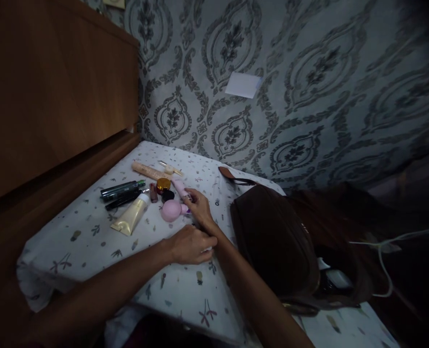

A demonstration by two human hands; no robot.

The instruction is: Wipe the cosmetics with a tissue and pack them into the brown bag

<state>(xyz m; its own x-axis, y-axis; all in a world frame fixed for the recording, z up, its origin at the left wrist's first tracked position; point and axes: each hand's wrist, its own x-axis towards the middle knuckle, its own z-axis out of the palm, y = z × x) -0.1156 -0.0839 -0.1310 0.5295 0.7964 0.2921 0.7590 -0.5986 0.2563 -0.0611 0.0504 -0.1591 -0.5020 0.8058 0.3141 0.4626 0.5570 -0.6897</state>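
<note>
Pink tube [179, 186] was on the table [101, 256], in from the far left corner, long axis slanting, far end aimed roughly at that corner. Right hand [200, 209] had fingers pinched on its near end; left hand's [190, 245] were curled, couldn't tell around what.

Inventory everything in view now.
Wallpaper: 1, grey, behind
Card: 1, white, on wall
Wall fitting: 1, cream, top
Wooden furniture: 1, brown, left
Cloth: 1, printed white, underneath
Bag: 1, dark brown, right
Cabling: count unclear, white, right
Squeeze tube: 1, gold, left
Cylinders: count unclear, dark, left
Small bottle: 1, reddish, centre
Jar: 1, gold, centre
Disc: 1, black, centre
Long tube: 1, peach, rear
Slim items: count unclear, pale, rear
Short tube: 1, pink, centre
Rounded item: 1, pink, centre
Right hand: 1, bare, at short tube
Left hand: 1, bare, nearer
</note>
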